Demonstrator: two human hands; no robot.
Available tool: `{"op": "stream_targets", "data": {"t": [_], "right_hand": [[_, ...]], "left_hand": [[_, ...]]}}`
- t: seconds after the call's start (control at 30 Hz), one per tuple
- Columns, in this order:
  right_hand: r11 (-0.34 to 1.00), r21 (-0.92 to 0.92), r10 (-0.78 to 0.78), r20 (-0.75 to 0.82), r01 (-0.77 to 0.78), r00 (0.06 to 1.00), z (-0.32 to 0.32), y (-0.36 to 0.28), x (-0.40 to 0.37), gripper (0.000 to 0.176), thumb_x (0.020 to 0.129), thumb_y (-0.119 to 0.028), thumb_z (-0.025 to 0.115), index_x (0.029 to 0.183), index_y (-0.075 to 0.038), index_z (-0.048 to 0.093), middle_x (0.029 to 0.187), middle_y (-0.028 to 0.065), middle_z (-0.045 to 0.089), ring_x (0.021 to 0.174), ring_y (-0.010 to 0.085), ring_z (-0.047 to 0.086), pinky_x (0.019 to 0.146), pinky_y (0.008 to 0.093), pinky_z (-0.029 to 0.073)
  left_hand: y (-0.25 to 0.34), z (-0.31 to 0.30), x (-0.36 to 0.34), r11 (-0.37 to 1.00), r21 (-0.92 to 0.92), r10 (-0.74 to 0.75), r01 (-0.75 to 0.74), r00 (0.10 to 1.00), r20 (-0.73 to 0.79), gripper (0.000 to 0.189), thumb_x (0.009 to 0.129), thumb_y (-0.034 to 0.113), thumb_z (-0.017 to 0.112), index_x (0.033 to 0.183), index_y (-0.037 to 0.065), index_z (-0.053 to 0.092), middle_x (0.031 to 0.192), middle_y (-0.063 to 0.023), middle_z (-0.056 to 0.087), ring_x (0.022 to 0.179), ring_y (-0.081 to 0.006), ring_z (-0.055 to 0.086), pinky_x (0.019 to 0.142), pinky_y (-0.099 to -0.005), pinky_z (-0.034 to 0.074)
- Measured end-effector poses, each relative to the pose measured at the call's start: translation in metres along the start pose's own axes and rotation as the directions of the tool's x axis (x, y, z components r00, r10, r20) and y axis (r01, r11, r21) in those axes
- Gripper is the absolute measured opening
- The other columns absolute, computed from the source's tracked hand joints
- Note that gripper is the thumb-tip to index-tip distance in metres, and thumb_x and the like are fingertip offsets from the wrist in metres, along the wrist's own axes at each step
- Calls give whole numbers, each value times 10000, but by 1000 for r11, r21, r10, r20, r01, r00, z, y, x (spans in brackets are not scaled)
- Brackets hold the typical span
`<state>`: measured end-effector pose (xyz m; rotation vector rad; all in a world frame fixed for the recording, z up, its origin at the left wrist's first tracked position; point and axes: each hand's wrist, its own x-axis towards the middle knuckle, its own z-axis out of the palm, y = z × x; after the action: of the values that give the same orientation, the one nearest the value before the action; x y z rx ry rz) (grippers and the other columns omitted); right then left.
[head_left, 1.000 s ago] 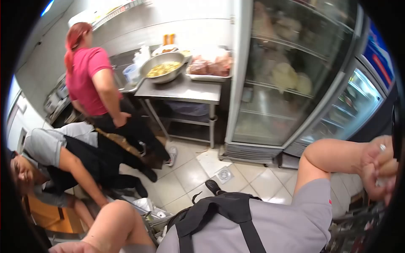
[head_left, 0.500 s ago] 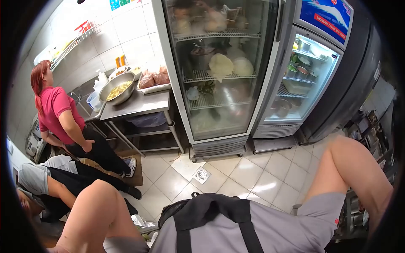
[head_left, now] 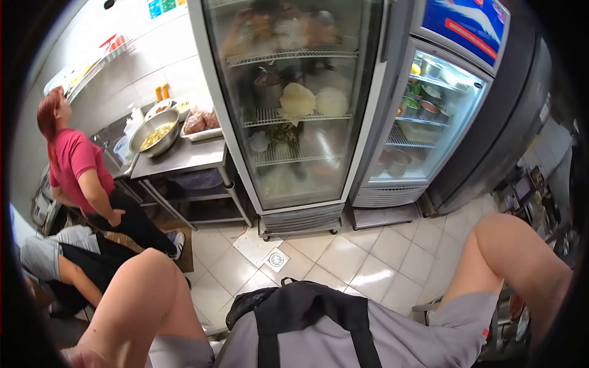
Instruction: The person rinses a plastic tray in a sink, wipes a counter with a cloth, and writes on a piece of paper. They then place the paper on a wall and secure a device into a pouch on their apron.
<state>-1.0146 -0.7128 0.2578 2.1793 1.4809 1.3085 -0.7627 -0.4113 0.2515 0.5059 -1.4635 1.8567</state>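
Both my arms are bent with the elbows out in front. My left forearm [head_left: 126, 306] runs down to the lower left edge, where a sliver of my left hand [head_left: 83, 357] shows, its fingers hidden. On the other side, my right forearm [head_left: 521, 260] drops to the dark right rim, and the hand there is out of sight. No held object shows at either side. A grey shirt and a black apron [head_left: 307, 306] cover my front. Nearest to my left arm is a stooping co-worker [head_left: 46, 260] in grey and black.
A person in a pink shirt [head_left: 76, 162] stands at the left. A steel table [head_left: 178, 156] bears a metal bowl [head_left: 153, 150] of food and a tray of bagged meat [head_left: 195, 122]. Ahead stand a tall glass-door fridge [head_left: 294, 211] and a lit showcase chiller [head_left: 392, 196]. A drain [head_left: 276, 260] lies in the tiled floor.
The fridges, table and floor drain have shifted left in view as my head turned right. The stooping co-worker sits lower and further left. My arms stay bent.
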Motion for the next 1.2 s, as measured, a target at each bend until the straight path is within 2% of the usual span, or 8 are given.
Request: {"op": "stream_targets", "data": {"t": [0.03, 0.1, 0.13, 0.37, 0.67, 1.1, 1.2], "right_hand": [[1000, 11, -7, -8, 7, 1000, -1, 2, -3, 187, 930, -240, 471, 1092, -148, 473, 845, 32, 464, 520, 146, 462, 449, 269, 438], [999, 46, -18, -33, 19, 999, -1, 12, -9, 178, 928, -239, 472, 1080, -146, 472, 838, 32, 464, 517, 147, 461, 447, 269, 435], [997, 66, -25, -53, 29, 998, 0, 18, -13, 173, 928, -239, 473, 1073, -145, 472, 834, 32, 464, 516, 147, 460, 446, 269, 433], [980, 169, -80, -148, 105, 986, 14, 42, -24, 146, 922, -238, 476, 1029, -139, 469, 808, 34, 464, 504, 148, 455, 439, 271, 422], [966, 215, -100, -193, 142, 976, 23, 51, -30, 121, 915, -237, 481, 971, -130, 465, 775, 36, 464, 490, 149, 450, 429, 272, 407], [971, 112, -192, -163, 212, 968, 17, 40, -20, 121, 905, -235, 488, 888, -118, 459, 727, 39, 465, 469, 151, 441, 415, 275, 386], [976, 157, -123, -186, 153, 975, 18, 46, -22, 127, 903, -234, 490, 869, -116, 457, 716, 39, 465, 465, 151, 439, 412, 275, 381]], "left_hand": [[2, -1, 2, 1000, 20, -6, 5, 1000, 23, 290, 907, 179, 536, 1192, 146, 496, 1010, -18, 646, 799, -121, 636, 672, -237, 534], [10, -6, 8, 993, -58, -89, 103, 973, 215, 229, 907, 192, 533, 1131, 145, 546, 1005, -23, 649, 798, -115, 636, 681, -235, 545], [12, -8, 11, 989, -75, -105, 126, 964, 246, 227, 907, 193, 532, 1128, 145, 548, 1005, -23, 649, 798, -115, 636, 681, -235, 545], [38, -14, 20, 992, -37, -98, 117, 940, 328, 210, 907, 193, 532, 1109, 143, 559, 1003, -24, 650, 797, -116, 636, 683, -232, 545], [48, -15, 34, 995, 1, -93, 99, 933, 348, 191, 906, 194, 531, 1085, 141, 573, 1001, -26, 651, 797, -116, 636, 684, -228, 545], [45, -15, 15, 996, -68, -46, 63, 973, 228, 168, 905, 195, 531, 1050, 138, 594, 997, -29, 652, 797, -118, 637, 687, -222, 544], [37, -10, 23, 988, -86, -102, 127, 963, 250, 163, 905, 195, 531, 1042, 137, 599, 996, -29, 652, 797, -118, 637, 687, -221, 544]]}}
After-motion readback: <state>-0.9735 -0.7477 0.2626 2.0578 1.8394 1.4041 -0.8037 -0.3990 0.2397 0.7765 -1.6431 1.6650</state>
